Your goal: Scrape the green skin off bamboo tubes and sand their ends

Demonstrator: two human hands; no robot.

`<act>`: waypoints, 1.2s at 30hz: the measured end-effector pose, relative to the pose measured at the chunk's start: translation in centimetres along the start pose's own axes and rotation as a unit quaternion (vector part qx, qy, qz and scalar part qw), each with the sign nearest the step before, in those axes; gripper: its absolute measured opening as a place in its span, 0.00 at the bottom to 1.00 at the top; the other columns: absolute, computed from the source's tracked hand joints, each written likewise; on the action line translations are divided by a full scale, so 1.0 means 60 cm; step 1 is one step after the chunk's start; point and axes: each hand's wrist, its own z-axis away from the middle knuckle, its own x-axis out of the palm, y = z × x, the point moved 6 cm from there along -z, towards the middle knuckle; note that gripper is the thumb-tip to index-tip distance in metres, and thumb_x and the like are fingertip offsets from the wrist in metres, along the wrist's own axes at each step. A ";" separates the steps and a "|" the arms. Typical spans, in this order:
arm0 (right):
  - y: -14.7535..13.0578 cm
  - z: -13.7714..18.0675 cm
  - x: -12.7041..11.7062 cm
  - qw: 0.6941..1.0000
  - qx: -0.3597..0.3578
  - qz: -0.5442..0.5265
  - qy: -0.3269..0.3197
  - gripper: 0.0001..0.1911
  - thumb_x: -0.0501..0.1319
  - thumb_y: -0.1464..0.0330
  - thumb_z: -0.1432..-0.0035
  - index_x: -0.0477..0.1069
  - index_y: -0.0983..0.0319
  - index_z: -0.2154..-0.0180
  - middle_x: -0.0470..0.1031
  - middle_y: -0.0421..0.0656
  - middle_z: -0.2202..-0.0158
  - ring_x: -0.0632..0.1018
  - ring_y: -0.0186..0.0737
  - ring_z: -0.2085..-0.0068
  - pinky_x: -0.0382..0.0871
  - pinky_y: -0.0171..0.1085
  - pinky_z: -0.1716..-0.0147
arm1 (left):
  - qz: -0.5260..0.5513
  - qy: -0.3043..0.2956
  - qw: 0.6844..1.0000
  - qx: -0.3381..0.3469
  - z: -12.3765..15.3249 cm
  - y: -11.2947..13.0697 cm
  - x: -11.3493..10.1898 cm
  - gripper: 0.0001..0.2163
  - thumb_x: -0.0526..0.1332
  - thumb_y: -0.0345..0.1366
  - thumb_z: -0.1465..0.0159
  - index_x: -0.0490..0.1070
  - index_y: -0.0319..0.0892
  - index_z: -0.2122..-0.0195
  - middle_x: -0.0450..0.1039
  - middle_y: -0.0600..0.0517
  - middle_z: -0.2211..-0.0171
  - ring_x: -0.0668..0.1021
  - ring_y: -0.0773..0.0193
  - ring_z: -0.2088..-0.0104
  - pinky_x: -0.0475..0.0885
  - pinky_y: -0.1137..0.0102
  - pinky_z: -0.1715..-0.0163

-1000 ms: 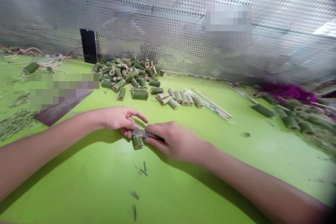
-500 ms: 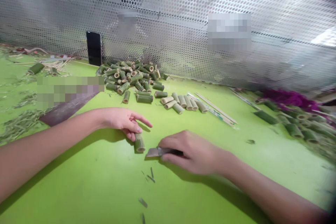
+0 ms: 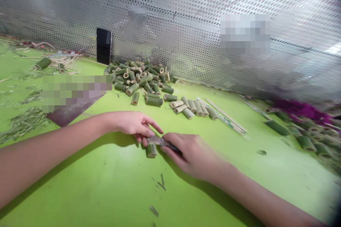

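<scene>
Between thumb and fingers, my left hand [image 3: 140, 126] grips the far end of a short green bamboo tube [image 3: 152, 151] lying on the green tabletop. Its index finger is stretched out over the far side. My right hand [image 3: 190, 152] is closed around the dark handle of a knife [image 3: 157, 140]. The short grey blade lies across the top of the tube, close to my left thumb. The blade hides the middle of the tube. Thin green shavings [image 3: 161, 185] are scattered on the table nearer to me.
A heap of bamboo tubes [image 3: 144, 76] sits by the perforated metal screen [image 3: 186, 35], with paler tubes [image 3: 198, 107] before it. A phone [image 3: 103, 46] stands upright behind. Thin sticks [image 3: 226, 115], more bamboo [image 3: 306, 142] and purple material [image 3: 301, 109] lie right; shavings [image 3: 23, 124] lie left.
The knife has moved from beside the tube's near end up onto the tube, carried by my right hand. My left hand keeps its hold. The whole view has shifted slightly.
</scene>
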 end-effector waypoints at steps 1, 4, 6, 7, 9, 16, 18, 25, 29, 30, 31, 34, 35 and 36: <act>-0.005 -0.002 0.002 1.000 -0.006 0.003 -0.001 0.12 0.53 0.65 0.27 0.73 0.62 0.57 0.77 0.41 0.70 0.74 0.37 0.74 0.60 0.35 0.72 | -0.005 0.002 1.000 0.002 0.000 0.001 0.001 0.20 0.63 0.35 0.31 0.72 0.41 0.38 0.81 0.50 0.65 0.82 0.63 0.65 0.76 0.67 0.63; -0.019 -0.004 0.005 0.999 -0.033 -0.005 0.005 0.11 0.54 0.65 0.27 0.72 0.61 0.60 0.75 0.40 0.71 0.72 0.35 0.75 0.60 0.35 0.73 | -0.017 0.017 1.000 -0.001 0.002 0.004 0.001 0.19 0.61 0.35 0.30 0.73 0.41 0.39 0.81 0.50 0.66 0.82 0.63 0.66 0.76 0.68 0.65; -0.029 -0.003 0.005 0.997 -0.068 -0.025 0.003 0.11 0.54 0.65 0.27 0.71 0.61 0.62 0.74 0.39 0.71 0.71 0.34 0.75 0.59 0.34 0.73 | -0.024 0.025 0.999 -0.010 0.005 0.005 -0.001 0.19 0.61 0.36 0.30 0.73 0.42 0.39 0.80 0.51 0.66 0.82 0.63 0.65 0.76 0.69 0.65; -0.035 0.000 0.005 0.996 -0.088 -0.034 0.000 0.11 0.54 0.65 0.27 0.71 0.61 0.62 0.74 0.39 0.71 0.71 0.33 0.74 0.59 0.34 0.72 | -0.024 0.025 0.999 -0.013 0.006 0.005 -0.002 0.19 0.62 0.36 0.30 0.72 0.42 0.39 0.80 0.51 0.66 0.82 0.63 0.64 0.75 0.70 0.65; -0.044 0.006 0.006 0.991 -0.127 -0.041 -0.009 0.11 0.55 0.65 0.27 0.72 0.61 0.60 0.75 0.39 0.70 0.71 0.33 0.73 0.59 0.34 0.72 | -0.020 0.018 0.999 -0.017 0.008 0.004 -0.003 0.20 0.62 0.36 0.30 0.72 0.42 0.38 0.80 0.51 0.66 0.82 0.63 0.64 0.75 0.70 0.66; -0.032 0.021 0.001 0.988 -0.138 -0.037 0.052 0.14 0.53 0.64 0.25 0.72 0.63 0.61 0.74 0.39 0.72 0.69 0.32 0.75 0.59 0.35 0.74 | 0.000 0.009 1.000 -0.017 0.009 -0.002 -0.006 0.20 0.65 0.37 0.32 0.72 0.42 0.39 0.79 0.53 0.70 0.81 0.64 0.67 0.75 0.70 0.66; -0.023 0.019 -0.002 0.991 -0.114 -0.018 0.073 0.14 0.52 0.64 0.25 0.72 0.63 0.60 0.74 0.39 0.71 0.70 0.32 0.75 0.58 0.35 0.74 | -0.005 0.011 1.000 -0.020 0.010 -0.003 -0.005 0.19 0.64 0.36 0.31 0.71 0.42 0.39 0.78 0.54 0.70 0.80 0.65 0.68 0.74 0.71 0.67; -0.024 -0.001 -0.005 0.994 -0.072 0.048 0.062 0.12 0.52 0.66 0.25 0.73 0.63 0.57 0.78 0.42 0.68 0.73 0.36 0.72 0.58 0.37 0.72 | -0.035 0.000 0.999 -0.003 0.009 0.001 -0.001 0.22 0.64 0.40 0.31 0.70 0.42 0.38 0.78 0.54 0.72 0.78 0.65 0.73 0.72 0.71 0.72; -0.026 -0.007 -0.003 0.995 -0.061 0.048 0.060 0.14 0.51 0.65 0.24 0.72 0.63 0.57 0.78 0.43 0.67 0.74 0.36 0.71 0.60 0.37 0.71 | -0.036 -0.013 0.999 -0.021 0.010 0.000 -0.001 0.22 0.61 0.36 0.29 0.67 0.42 0.35 0.76 0.55 0.74 0.77 0.65 0.74 0.70 0.72 0.74; -0.026 -0.007 -0.002 0.996 -0.062 0.039 0.059 0.13 0.51 0.65 0.24 0.72 0.62 0.57 0.78 0.43 0.67 0.74 0.36 0.71 0.60 0.36 0.71 | -0.036 -0.018 0.999 -0.026 0.011 0.001 -0.001 0.22 0.60 0.35 0.29 0.66 0.42 0.34 0.76 0.56 0.74 0.78 0.65 0.74 0.69 0.73 0.74; -0.025 -0.007 -0.001 0.996 -0.062 0.026 0.055 0.13 0.52 0.65 0.24 0.72 0.62 0.57 0.78 0.43 0.67 0.74 0.36 0.71 0.60 0.36 0.71 | -0.038 -0.021 0.999 -0.030 0.013 0.002 0.000 0.22 0.60 0.34 0.29 0.66 0.43 0.34 0.76 0.56 0.75 0.78 0.66 0.73 0.69 0.73 0.74; -0.021 -0.006 0.002 0.998 -0.058 -0.019 0.033 0.12 0.53 0.65 0.24 0.71 0.62 0.58 0.77 0.41 0.68 0.74 0.35 0.72 0.61 0.35 0.72 | -0.048 -0.014 0.998 -0.032 0.017 0.008 -0.001 0.21 0.61 0.33 0.30 0.67 0.43 0.36 0.75 0.56 0.75 0.78 0.66 0.73 0.67 0.74 0.74; -0.020 -0.006 0.002 0.998 -0.055 -0.032 0.023 0.12 0.53 0.65 0.25 0.71 0.62 0.59 0.77 0.41 0.69 0.73 0.34 0.73 0.61 0.34 0.72 | -0.047 -0.012 0.998 -0.032 0.017 0.009 -0.001 0.20 0.61 0.33 0.30 0.68 0.43 0.37 0.75 0.56 0.75 0.77 0.66 0.73 0.67 0.74 0.75; -0.018 -0.006 0.003 0.998 -0.053 -0.041 0.013 0.12 0.53 0.65 0.25 0.71 0.62 0.59 0.76 0.40 0.70 0.72 0.34 0.74 0.60 0.34 0.72 | -0.044 -0.012 0.998 -0.032 0.017 0.009 0.000 0.19 0.61 0.33 0.29 0.68 0.43 0.38 0.75 0.56 0.75 0.77 0.66 0.73 0.67 0.73 0.74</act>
